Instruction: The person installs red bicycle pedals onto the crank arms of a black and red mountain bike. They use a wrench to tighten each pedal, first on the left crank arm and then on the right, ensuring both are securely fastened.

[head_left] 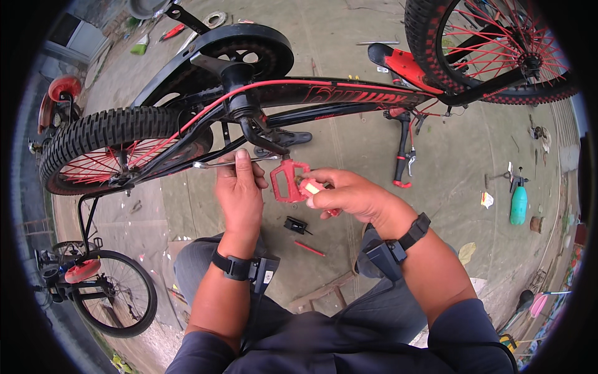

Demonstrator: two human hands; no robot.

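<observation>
A black and red bicycle (286, 93) stretches across the far side in front of me. At the end of its crank arm (251, 138) sits a red platform pedal (280, 184). My right hand (352, 194) is closed around the pedal's outer right end, fingers partly hidden behind it. In my left hand (240, 187), a silver wrench (210, 164) is pinched between thumb and fingers. The wrench lies level, its right end close to the inner end of the pedal; whether it sits on the axle I cannot tell.
The knobbly rear wheel (81, 149) is at left, the front wheel (498, 62) at upper right. On the ground lie a small black device (296, 225) and a red stick (309, 248). A green bottle (518, 204) stands right; another bicycle (112, 290) is lower left.
</observation>
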